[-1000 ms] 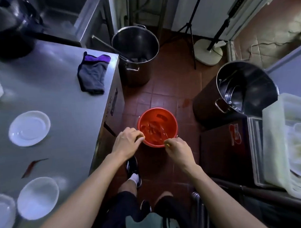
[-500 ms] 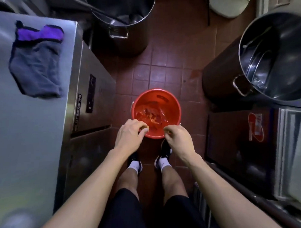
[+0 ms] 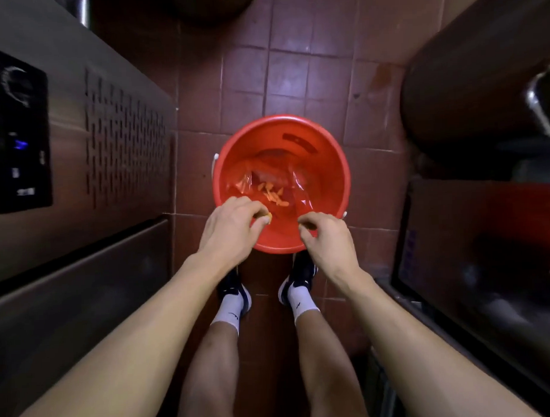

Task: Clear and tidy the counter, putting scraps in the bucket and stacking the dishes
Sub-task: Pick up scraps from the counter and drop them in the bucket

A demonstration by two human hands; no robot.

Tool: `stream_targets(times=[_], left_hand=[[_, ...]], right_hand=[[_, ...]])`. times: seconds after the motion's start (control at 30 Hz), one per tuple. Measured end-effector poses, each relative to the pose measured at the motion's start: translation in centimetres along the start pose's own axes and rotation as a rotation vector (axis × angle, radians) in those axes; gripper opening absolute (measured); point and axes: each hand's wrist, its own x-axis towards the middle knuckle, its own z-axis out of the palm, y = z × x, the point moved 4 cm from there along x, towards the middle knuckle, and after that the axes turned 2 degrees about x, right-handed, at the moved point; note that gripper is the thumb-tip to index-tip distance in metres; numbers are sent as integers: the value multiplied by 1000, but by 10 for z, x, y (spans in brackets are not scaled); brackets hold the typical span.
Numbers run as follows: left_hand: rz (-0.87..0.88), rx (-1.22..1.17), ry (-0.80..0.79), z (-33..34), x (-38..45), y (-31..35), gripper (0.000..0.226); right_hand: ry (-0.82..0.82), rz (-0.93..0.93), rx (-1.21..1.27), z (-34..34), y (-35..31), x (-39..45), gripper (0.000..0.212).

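A red bucket [image 3: 325, 163] stands on the tiled floor just in front of my feet. Orange scraps [image 3: 271, 194] and a clear plastic wrapper lie at its bottom. My left hand [image 3: 232, 225] hovers over the bucket's near left rim and pinches a small yellow-orange scrap [image 3: 265, 217] between thumb and fingertips. My right hand [image 3: 326, 236] is over the near right rim with fingers curled; a small bit seems pinched at its fingertips, too small to make out. The counter top and dishes are out of view.
The steel cabinet front [image 3: 79, 171] with a vent grille and a dark control panel [image 3: 18, 130] fills the left. A large dark stockpot [image 3: 469, 86] stands at the right, another pot's base [image 3: 213, 4] at the top. A low dark unit [image 3: 487, 247] runs along the right.
The view has dropped closer to the floor, so the counter top, cloth and plates have left the frame. Both hands stay over the bucket's near rim, still pinching.
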Motion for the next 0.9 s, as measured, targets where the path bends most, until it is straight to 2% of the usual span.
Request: stream_targets(times=[0.4,0.7,0.9], left_hand=[[207,247,-13,71,82,-34,26],[209,336,-32,90,105,-49,27],[183,345,-68,88,98,-53,28]], right_hand=[[7,7,-30,71,44,81,21],[16,5,-85,88,57,94,24],[-44,17,-111,86,54,91,28]])
